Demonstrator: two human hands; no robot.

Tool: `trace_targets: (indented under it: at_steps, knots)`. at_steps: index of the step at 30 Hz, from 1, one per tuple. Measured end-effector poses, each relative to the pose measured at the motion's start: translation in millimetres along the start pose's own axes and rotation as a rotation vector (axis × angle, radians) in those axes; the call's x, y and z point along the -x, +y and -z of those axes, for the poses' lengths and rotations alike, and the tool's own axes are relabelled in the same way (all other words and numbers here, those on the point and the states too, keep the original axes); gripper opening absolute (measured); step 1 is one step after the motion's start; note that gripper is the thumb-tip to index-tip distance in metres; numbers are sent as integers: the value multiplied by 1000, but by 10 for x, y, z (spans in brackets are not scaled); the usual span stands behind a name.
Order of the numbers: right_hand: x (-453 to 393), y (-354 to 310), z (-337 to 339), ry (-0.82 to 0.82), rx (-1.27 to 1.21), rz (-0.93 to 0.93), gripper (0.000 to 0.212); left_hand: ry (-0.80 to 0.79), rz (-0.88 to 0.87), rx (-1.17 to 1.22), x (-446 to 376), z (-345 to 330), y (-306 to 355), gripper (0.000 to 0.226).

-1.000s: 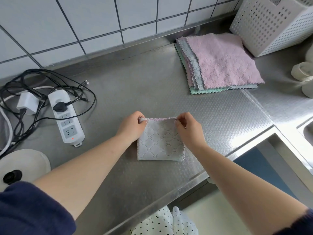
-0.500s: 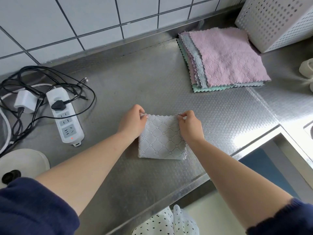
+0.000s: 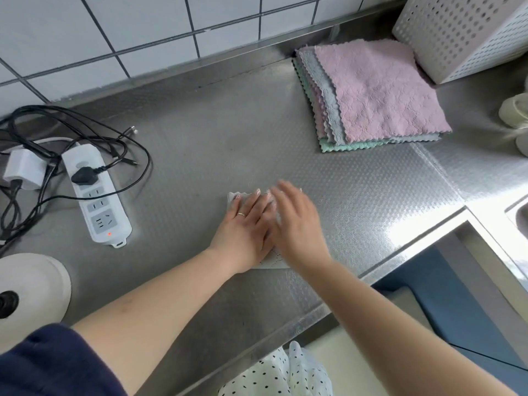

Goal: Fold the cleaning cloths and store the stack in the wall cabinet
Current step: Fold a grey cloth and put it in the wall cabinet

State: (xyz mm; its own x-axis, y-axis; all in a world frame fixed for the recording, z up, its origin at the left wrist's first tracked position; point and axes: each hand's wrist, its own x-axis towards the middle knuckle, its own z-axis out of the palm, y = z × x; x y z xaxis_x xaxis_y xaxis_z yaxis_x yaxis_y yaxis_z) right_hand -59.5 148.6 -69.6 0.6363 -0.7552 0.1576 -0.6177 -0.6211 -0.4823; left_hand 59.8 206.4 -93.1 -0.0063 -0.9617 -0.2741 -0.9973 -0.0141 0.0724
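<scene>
both palms flat on the folded cloth

far left, near the counter's front edge: a round white lid (image 3: 31, 292) with a black knob. behind it, a tangle of black cables (image 3: 85, 130), a white charger block (image 3: 24, 170), and a white power strip (image 3: 95, 195) with one black plug in and a small red light on at its near end.

steel counter (image 3: 200, 132), embossed pattern, white tiled wall (image 3: 128, 27) behind it.

centre, near the front edge: a folded grey cloth (image 3: 271, 260) lies on the counter, mostly covered by both hands. only its scalloped far-left corner and a strip of its near edge show.

left hand (image 3: 245, 228): fingers straight and together, palm down, pressing flat on the cloth. a ring on one finger. dark blue sleeve pushed up above the elbow.

right hand (image 3: 297, 224): fingers straight, slightly spread, palm down over the cloth's right part, just beside and partly overlapping the left hand. blurred, so i cannot tell whether it bears fully on the fabric. neither hand grips anything.

right of centre, at the back: a stack of unfolded cloths (image 3: 377, 92), pink on top, grey, pink and green edges fanned out beneath, well apart from the folded one.

far right: a white perforated basket (image 3: 463, 32) touching the stack's back corner. some pale rounded items (image 3: 514, 110) at the frame edge, too blurred to identify.
</scene>
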Motion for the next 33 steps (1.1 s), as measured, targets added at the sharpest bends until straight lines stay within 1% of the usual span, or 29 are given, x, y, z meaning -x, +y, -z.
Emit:
trace_targets:
  at_steps: [2, 4, 6, 8, 11, 13, 15, 18, 20, 22, 24, 26, 27, 29, 32, 33]
  knots:
    - [114, -113, -151, -122, 74, 72, 65, -78, -5, -93, -8, -17, 11, 70]
    - [160, -122, -255, -223, 106, 42, 77, -63, -10, -105, -9, -63, -6, 75]
    - [151, -35, -299, -262, 136, 2, 87, -25, -15, -64, -16, -122, -65, 72]
    - [138, 59, -301, -256, 172, -55, 87, 60, -29, -29, -11, -139, -107, 68]
    - [152, 160, -299, -257, 226, -120, 80, 170, -55, 11, 9, -118, -113, 58]
    - [171, 216, -288, -281, 259, -128, 79, 187, -45, 11, 15, -122, -158, 56]
    - [173, 265, -271, -298, 270, -148, 74, 178, 14, 47, 35, -125, -242, 58]
    - [171, 277, -256, -288, 274, -151, 70, 131, 201, 142, 126, -131, -414, 73]
    - [173, 272, -253, -303, 283, -156, 70, 129, 311, 202, 218, -107, -480, 81]
    - [165, 277, -252, -311, 292, -158, 71, 146, 323, 333, 335, -48, -463, 81]
    - [160, 277, -248, -315, 307, -155, 74, 199, 292, 546, 465, 31, -375, 68]
    - [162, 277, -246, -312, 324, -142, 78, 263, 310, 746, 536, 79, -268, 52]
    - [168, 277, -245, -308, 324, -135, 79, 283, 339, 854, 541, 99, -222, 51]
    - [169, 268, -230, -305, 324, -125, 81, 296, 448, 1093, 503, 169, -159, 53]
    - [169, 256, -211, -332, 343, -124, 81, 309, 718, 1454, 389, 272, -182, 56]
    - [167, 255, -203, -337, 341, -121, 82, 316, 781, 1603, 355, 302, -206, 56]
